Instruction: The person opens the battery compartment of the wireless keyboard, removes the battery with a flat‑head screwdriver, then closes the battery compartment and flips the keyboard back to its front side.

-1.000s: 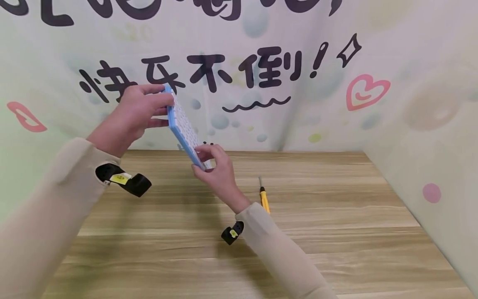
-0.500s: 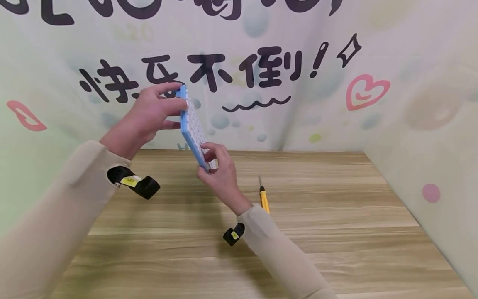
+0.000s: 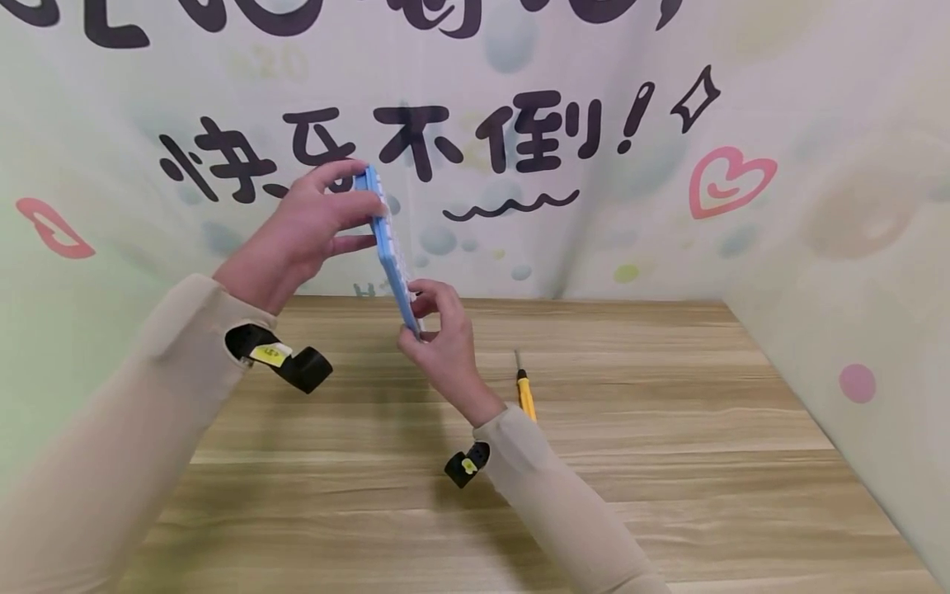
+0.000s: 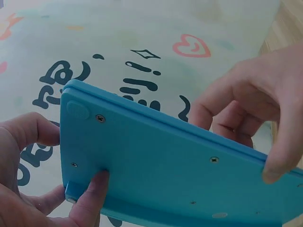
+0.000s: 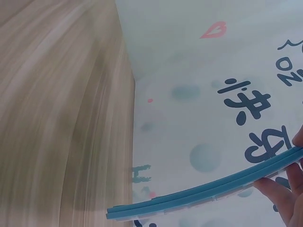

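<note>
A small light-blue keyboard with white keys is held up over the table, steeply tilted and seen nearly edge-on in the head view. My left hand grips its upper end, fingers on both faces. Lower down, my right hand pinches the other end between thumb and fingers. The left wrist view shows the keyboard's smooth back, with several screws in it and a left fingertip pressed against it. Its long edge crosses the right wrist view, keys facing down there.
A yellow-handled screwdriver lies on the wood-grain table, right of the right hand, its handle partly behind the sleeve. A printed cloth wall stands at the table's back edge, and another side rises at the right.
The left hand has moved right with the keyboard's upper end, so the keyboard stands steeper and its key face shows less. The right hand has shifted slightly right.
</note>
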`<control>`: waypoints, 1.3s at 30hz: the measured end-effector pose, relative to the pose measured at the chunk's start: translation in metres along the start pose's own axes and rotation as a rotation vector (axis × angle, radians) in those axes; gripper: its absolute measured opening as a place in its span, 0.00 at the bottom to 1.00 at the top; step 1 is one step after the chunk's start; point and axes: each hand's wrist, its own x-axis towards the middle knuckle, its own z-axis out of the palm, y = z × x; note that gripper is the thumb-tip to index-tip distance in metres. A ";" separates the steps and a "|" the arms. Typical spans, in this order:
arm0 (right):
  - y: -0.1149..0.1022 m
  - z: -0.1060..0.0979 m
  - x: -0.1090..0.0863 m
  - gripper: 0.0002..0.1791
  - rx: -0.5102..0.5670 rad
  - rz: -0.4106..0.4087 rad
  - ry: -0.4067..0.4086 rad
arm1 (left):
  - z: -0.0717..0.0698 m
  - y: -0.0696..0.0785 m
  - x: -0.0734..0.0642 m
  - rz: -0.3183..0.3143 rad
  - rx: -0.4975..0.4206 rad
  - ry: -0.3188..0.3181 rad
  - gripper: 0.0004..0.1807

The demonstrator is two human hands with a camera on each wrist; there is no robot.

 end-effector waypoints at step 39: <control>0.038 0.000 -0.003 0.16 0.036 0.120 0.062 | 0.016 -0.052 0.036 0.281 0.058 0.178 0.25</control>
